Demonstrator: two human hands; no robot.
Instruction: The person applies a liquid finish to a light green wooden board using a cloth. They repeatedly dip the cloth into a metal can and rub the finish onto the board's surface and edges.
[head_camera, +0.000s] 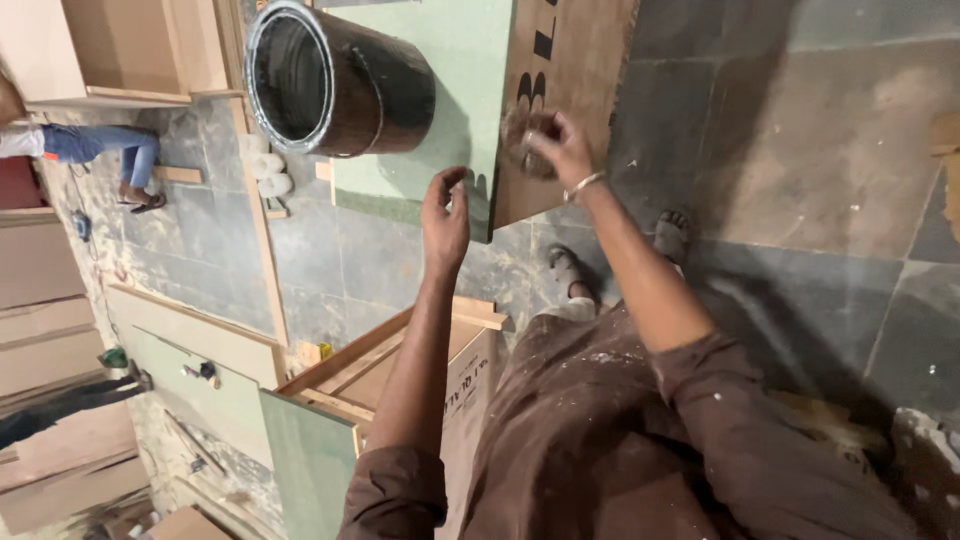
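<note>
Plywood sheet, brown face, green-laminate side (560, 70), stands on edge on grey stone floor (820, 150): your left hand (446, 215) steadies its edge, fingers loose, so your right hand (556, 148) can press a clenched brownish wad (520, 135) against the face, black drum (340, 80) beside.

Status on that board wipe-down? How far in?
Done: can't tell from one frame; the brown board face shows no clear wiped versus unwiped area. In hand: right hand presses a wad of rag or fibre against the brown face, while left hand steadies the board's green-faced edge. Black bucket sits on the green surface. Left: likely the face beyond the wad.
</note>
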